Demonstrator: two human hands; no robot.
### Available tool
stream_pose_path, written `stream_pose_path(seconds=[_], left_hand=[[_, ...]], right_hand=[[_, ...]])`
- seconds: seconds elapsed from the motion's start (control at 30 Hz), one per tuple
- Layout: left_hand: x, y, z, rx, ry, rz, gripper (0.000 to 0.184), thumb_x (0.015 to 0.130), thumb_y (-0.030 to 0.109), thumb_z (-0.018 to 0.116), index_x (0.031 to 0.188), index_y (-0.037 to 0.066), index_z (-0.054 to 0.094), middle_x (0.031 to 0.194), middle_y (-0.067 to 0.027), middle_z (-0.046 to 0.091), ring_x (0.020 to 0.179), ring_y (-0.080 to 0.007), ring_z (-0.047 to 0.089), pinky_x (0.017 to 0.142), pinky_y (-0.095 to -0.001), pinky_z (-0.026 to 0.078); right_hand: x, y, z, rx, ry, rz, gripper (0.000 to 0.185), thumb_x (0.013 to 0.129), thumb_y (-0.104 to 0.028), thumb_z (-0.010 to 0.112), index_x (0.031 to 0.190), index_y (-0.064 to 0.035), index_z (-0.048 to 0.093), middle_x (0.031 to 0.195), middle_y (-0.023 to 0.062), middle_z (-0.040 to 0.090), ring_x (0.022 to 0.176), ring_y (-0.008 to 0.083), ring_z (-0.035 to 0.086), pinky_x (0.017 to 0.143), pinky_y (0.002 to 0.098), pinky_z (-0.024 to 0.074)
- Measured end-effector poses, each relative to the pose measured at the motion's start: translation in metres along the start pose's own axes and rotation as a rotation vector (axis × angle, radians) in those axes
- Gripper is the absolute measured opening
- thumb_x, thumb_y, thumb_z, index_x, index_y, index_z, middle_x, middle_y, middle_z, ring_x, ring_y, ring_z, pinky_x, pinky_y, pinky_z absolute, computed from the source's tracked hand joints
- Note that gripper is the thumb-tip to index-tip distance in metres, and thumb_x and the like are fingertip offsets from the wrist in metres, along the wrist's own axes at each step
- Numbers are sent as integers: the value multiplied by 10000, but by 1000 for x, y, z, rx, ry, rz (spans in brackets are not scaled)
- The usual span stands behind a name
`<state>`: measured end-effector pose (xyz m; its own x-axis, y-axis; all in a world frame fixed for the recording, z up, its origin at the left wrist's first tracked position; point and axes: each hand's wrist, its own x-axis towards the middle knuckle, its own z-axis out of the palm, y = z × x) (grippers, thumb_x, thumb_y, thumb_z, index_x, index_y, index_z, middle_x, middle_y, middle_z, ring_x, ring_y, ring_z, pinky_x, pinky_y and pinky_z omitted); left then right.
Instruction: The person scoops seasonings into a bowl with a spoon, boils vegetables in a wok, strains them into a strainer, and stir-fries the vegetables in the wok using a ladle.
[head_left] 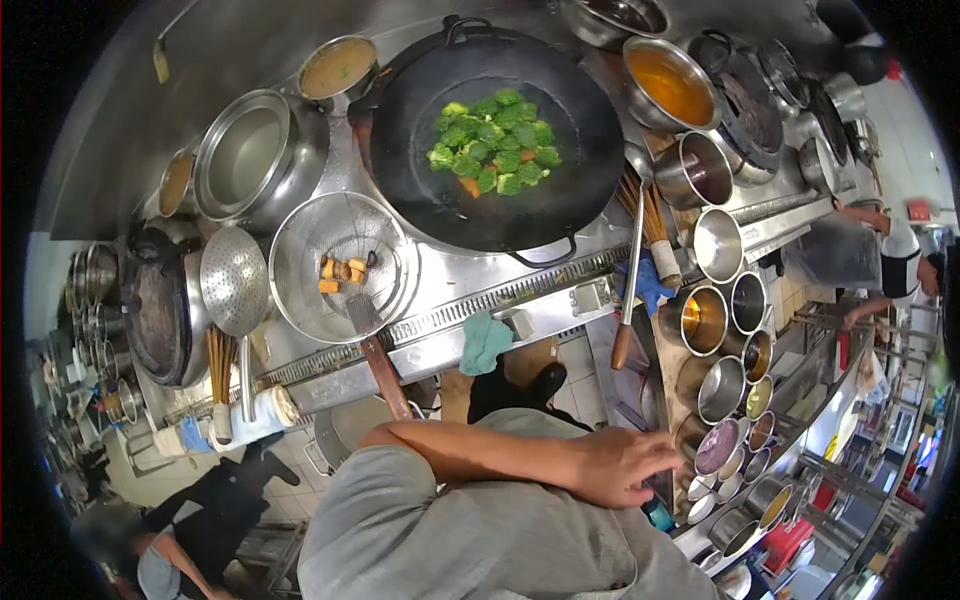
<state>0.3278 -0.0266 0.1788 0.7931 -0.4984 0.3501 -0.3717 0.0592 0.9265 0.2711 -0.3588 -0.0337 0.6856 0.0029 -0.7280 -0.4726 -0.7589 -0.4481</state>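
Observation:
My left forearm crosses my body to the right, and my left hand (628, 468) hovers beside the row of seasoning pots, fingers loosely bent and apart, with nothing visible in it. Closest to its fingertips is a pot with pale purple contents (717, 448). My right hand does not show. Broccoli (500, 135) with some orange pieces lies in a large black wok (410, 120). Left of the wok, a wire strainer (300, 265) holds several browned chunks (345, 272). A wooden-handled tool (385, 378) rests across its rim.
A ladle (636, 260) lies right of the wok, near a bamboo brush (660, 235). A perforated skimmer (234, 280) is at the left. A green cloth (485, 342) hangs on the counter edge. Two other people (165, 560) (898, 255) are at lower left and far right.

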Motion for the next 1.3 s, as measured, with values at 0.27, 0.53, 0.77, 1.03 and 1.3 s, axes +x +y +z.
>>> stream_pose_path(seconds=[0.27, 0.53, 0.77, 1.03, 1.3], left_hand=[[6, -15, 28, 178, -31, -135, 411, 832, 224, 665, 1166, 52, 499, 1085, -162, 497, 931, -350, 583, 774, -443, 496], [64, 9, 148, 290, -25, 297, 487, 806, 251, 695, 1202, 24, 524, 1145, -165, 503, 1051, -347, 515, 924, -450, 433], [47, -66, 285, 466, -119, 347, 393, 768, 323, 696, 1073, 78, 656, 1104, -126, 580, 1125, -323, 503, 1039, -517, 332], [11, -41, 328, 579, -23, -372, 407, 869, 425, 586, 1081, 81, 639, 1031, -166, 637, 993, -384, 600, 870, -499, 460], [-25, -47, 316, 706, -281, -386, 348, 937, 394, 501, 1024, 83, 631, 853, -187, 670, 833, -403, 639, 760, -526, 486]], right_hand=[[-20, -98, -8, 1024, -84, -148, 508, 985, -514, 387, 1138, -99, 636, 1041, 172, 680, 1053, 341, 618, 926, 520, 456], [-68, -108, -31, 1645, -379, -299, 533, 981, -544, 374, 1135, -108, 640, 1048, 160, 683, 1068, 336, 613, 937, 543, 448], [-131, -46, -58, 1834, -560, -251, 555, 979, -569, 363, 1133, -117, 644, 1054, 150, 685, 1081, 331, 609, 946, 563, 441], [-196, 26, -75, 1790, -669, -7, 580, 976, -599, 350, 1130, -127, 649, 1061, 138, 687, 1096, 326, 604, 956, 586, 433], [-147, 118, -68, 1534, -907, -489, 556, 970, -536, 417, 1080, -48, 660, 1181, 153, 650, 1149, 330, 573, 968, 530, 445]])
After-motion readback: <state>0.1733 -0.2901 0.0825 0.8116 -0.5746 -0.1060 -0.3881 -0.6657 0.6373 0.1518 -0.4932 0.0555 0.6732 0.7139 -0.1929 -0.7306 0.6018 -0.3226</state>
